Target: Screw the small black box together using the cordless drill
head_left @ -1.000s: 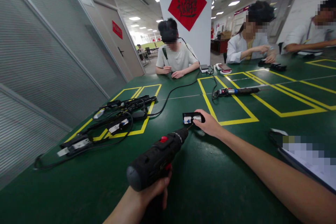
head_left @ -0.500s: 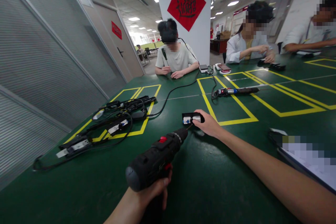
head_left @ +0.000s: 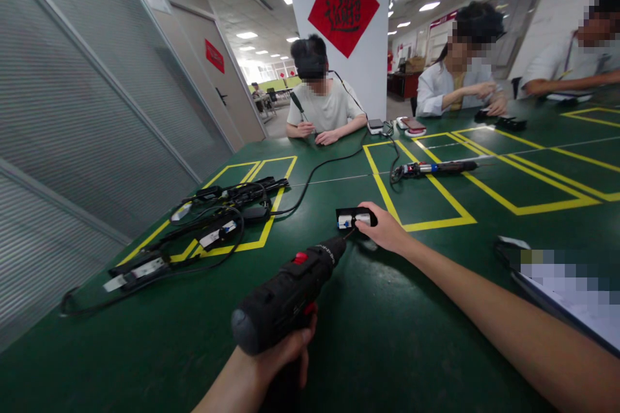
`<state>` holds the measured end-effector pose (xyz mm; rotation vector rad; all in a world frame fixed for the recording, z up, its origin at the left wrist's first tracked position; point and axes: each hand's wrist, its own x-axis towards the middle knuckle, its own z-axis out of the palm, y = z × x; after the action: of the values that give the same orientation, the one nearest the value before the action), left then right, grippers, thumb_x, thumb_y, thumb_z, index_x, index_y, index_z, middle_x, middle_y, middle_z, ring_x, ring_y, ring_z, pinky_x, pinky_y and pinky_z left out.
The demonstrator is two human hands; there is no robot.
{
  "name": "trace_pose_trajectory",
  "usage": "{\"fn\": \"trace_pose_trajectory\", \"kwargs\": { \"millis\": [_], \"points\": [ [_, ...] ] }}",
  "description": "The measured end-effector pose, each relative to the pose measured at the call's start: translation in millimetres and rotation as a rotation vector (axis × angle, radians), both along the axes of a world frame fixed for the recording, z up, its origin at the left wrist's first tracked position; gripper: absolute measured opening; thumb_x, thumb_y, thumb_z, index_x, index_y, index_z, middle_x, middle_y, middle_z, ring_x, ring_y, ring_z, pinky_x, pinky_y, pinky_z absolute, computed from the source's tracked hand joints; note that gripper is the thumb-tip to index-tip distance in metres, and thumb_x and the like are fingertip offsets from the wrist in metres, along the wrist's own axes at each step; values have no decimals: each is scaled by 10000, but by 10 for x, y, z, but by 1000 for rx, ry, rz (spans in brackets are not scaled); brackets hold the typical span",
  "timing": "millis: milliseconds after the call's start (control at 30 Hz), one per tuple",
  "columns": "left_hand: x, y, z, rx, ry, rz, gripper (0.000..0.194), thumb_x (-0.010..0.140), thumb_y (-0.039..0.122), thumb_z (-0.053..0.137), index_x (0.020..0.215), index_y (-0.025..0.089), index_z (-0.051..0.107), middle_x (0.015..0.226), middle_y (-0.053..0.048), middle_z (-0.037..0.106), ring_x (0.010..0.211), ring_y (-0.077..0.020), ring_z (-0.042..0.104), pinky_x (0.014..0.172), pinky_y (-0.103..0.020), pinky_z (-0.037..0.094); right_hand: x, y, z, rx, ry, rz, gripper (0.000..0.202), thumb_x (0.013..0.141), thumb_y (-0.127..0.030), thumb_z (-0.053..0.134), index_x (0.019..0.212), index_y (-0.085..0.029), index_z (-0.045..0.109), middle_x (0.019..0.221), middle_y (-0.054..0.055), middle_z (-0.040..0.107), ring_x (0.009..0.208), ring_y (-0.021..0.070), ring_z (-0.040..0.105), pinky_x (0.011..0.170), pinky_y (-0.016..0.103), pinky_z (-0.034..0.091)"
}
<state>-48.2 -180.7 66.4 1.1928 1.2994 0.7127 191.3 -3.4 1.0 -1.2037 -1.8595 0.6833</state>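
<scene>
A black cordless drill (head_left: 285, 293) with red switches points away from me, and my left hand (head_left: 290, 342) is closed around its grip. The drill's thin bit reaches the lower edge of a small black part (head_left: 345, 213) with a white label and a blue spot. Whether the bit touches the part I cannot tell. My right hand (head_left: 380, 226) is closed on the right end of that part, thumb in front, and holds it at the table. The drill's lower grip is mostly hidden behind my left hand.
On the green table (head_left: 416, 310), black cables and adapters (head_left: 227, 213) lie to the left. A pen-shaped electric tool (head_left: 436, 168) lies beyond my right hand, a clipboard (head_left: 571, 290) at right. Opposite, a person (head_left: 324, 97) holds a screwdriver (head_left: 297, 103); other people sit farther right.
My hands, the drill and the black part stay practically where they were. Across the table, the top of the person's screwdriver has tilted to the left.
</scene>
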Motion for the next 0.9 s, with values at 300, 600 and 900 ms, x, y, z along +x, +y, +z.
{"fn": "trace_pose_trajectory", "kwargs": {
  "millis": [300, 600, 900],
  "points": [
    [-17, 26, 4, 11, 60, -25, 309, 817, 392, 511, 946, 126, 599, 605, -32, 631, 529, -166, 534, 584, -307, 410, 1, -22, 26, -24, -8, -3, 344, 775, -317, 532, 1102, -214, 508, 996, 28, 594, 856, 166, 562, 755, 291, 424],
    [-7, 24, -26, 7, 18, -21, 402, 796, 424, 544, 1072, 132, 555, 761, -62, 655, 533, -164, 543, 539, -295, 414, 5, -10, 10, -28, 0, 15, 343, 787, -330, 526, 1111, -219, 502, 1011, 30, 590, 867, 170, 563, 748, 293, 431],
    [4, 26, 59, 1, 33, -76, 317, 837, 373, 508, 1039, 132, 545, 748, -51, 646, 555, -158, 547, 601, -312, 419, 1, -1, 12, -10, -9, 10, 350, 782, -322, 527, 1111, -203, 506, 1001, 35, 594, 858, 164, 563, 760, 288, 426]
  ]
}}
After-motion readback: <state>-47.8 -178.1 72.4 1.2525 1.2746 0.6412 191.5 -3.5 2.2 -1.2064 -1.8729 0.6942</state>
